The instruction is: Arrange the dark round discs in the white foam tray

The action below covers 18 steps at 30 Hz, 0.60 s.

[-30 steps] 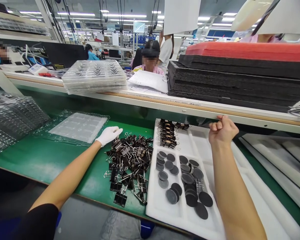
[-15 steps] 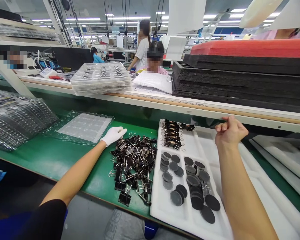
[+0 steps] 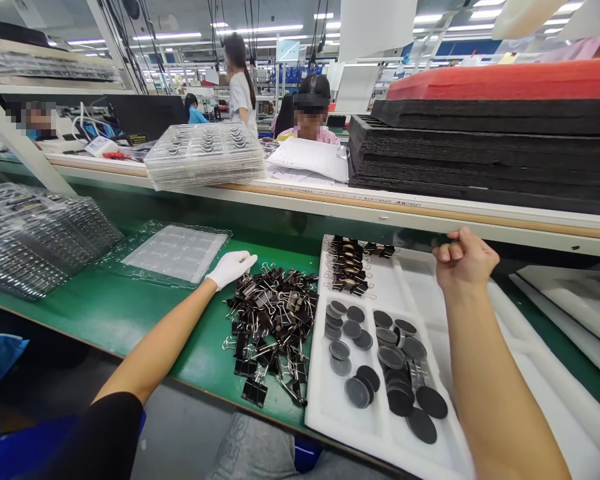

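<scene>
My left hand (image 3: 233, 269), in a white glove, hovers or rests by the green table with its fingers stretched out and nothing visible in them. It is just left of a heap of black binder clips (image 3: 273, 320) and right of a clear plastic tray (image 3: 175, 253). My bare right hand (image 3: 465, 260) is raised in a fist over the far part of a white foam tray (image 3: 410, 280), close to the shelf edge; no object shows in it. Round dark discs (image 3: 423, 425) lie in the foam tray's near compartments. A row of clipped binder clips (image 3: 349, 267) fills its far left compartment.
Stacked clear trays (image 3: 45, 240) stand at the left. On the shelf (image 3: 290, 200) ahead are another clear tray stack (image 3: 205, 157), papers (image 3: 310, 160) and black foam sheets (image 3: 480, 150) under red foam (image 3: 505, 80). More white foam (image 3: 580, 313) lies at the right. People are beyond the shelf.
Both hands keep nearly the same pose, while the whole view has shifted slightly. A standing person in the background has moved left and turned.
</scene>
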Each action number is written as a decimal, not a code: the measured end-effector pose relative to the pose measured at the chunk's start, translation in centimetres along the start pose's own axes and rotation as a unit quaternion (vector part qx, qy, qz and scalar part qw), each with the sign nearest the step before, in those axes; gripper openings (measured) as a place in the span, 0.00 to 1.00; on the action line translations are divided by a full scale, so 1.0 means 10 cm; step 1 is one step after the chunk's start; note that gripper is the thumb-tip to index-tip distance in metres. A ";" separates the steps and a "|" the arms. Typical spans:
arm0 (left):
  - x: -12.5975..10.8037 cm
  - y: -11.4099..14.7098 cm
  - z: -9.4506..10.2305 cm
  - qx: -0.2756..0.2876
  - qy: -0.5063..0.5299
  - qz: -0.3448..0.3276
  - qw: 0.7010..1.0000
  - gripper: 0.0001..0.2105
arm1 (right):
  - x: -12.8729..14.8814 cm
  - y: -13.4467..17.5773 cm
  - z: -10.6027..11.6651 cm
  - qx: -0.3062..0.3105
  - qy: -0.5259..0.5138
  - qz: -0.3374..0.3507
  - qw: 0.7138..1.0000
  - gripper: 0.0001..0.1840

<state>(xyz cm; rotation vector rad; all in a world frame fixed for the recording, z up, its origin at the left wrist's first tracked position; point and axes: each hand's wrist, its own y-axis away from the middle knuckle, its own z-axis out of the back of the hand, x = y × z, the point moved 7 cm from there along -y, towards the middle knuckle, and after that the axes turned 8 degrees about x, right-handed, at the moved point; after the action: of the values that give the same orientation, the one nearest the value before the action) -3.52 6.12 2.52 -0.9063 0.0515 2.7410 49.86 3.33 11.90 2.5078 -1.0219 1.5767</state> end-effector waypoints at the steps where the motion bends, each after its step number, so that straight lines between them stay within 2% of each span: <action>1: 0.00 0.00 0.00 0.001 0.000 0.001 1.000 0.28 | 0.00 0.00 0.00 0.004 -0.003 -0.013 1.000 0.18; 8: -0.01 0.00 0.01 -0.001 -0.004 0.000 1.000 0.28 | -0.01 0.03 -0.02 0.007 -0.024 -0.079 0.997 0.17; 18: 0.02 0.00 -0.01 0.000 0.004 0.014 1.000 0.28 | -0.05 0.06 -0.03 0.005 -0.035 -0.097 0.995 0.22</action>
<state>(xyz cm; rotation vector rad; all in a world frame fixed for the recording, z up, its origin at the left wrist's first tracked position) -3.63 6.12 2.37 -0.9223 0.0665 2.7630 49.21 3.19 11.46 2.5947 -0.7506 1.4535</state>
